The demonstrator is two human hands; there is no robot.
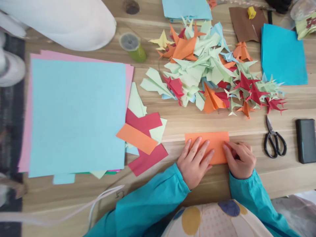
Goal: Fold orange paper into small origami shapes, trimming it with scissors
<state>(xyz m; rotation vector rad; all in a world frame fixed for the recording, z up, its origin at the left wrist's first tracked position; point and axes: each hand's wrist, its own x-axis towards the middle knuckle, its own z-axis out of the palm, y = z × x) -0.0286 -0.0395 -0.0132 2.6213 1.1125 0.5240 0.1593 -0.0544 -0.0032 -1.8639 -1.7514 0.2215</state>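
Note:
An orange sheet of paper [209, 140] lies flat on the wooden table [187, 121] in front of me. My left hand [194, 163] rests on its left half with fingers stretched flat, pressing it down. My right hand [240, 159] sits at the sheet's right edge with curled fingers, the fingertips pinching or pressing that edge. Both arms wear teal sleeves.
A heap of folded paper figures [212, 70] in green, orange, red lies behind the sheet. Black scissors [274, 140] and a dark phone [306, 141] lie right. A large blue sheet stack [76, 115], paper strips [143, 141], a green spool [133, 46] sit left. Another person's white sleeve [64, 19] is top left.

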